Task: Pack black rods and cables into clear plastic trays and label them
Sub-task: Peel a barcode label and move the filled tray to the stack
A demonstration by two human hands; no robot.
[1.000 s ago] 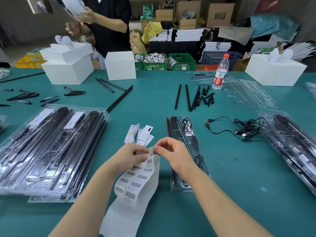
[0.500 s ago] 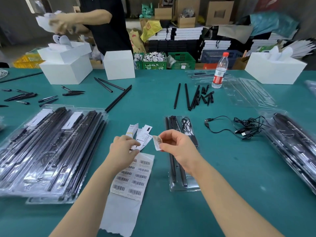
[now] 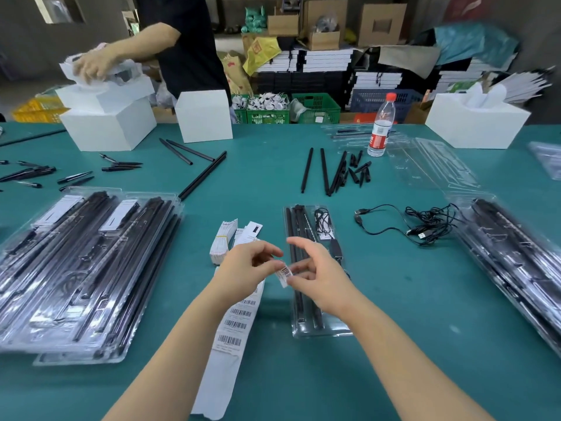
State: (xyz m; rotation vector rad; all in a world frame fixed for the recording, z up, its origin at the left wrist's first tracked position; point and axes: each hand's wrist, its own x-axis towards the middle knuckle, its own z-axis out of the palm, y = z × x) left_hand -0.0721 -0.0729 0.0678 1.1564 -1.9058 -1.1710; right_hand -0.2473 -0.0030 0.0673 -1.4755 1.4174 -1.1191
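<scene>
Right now both hands meet above the teal table [image 3: 394, 299], a small barcode label [image 3: 284, 273] between them. Right hand [image 3: 318, 276] pinches the label's lower edge with thumb and finger, index finger raised and loosely curled. Left hand [image 3: 243, 270] has fingers curled, fingertips at the label's upper-left edge; whether it grips the label I cannot tell. Label sheet [image 3: 233, 326] lies flat under the left wrist. Clear tray [image 3: 315, 326] with black rods [image 3: 296, 235] and a cable [image 3: 322, 221] sits just behind and under the right hand, lengthwise. Loose cables [image 3: 425, 226] lie well right.
</scene>
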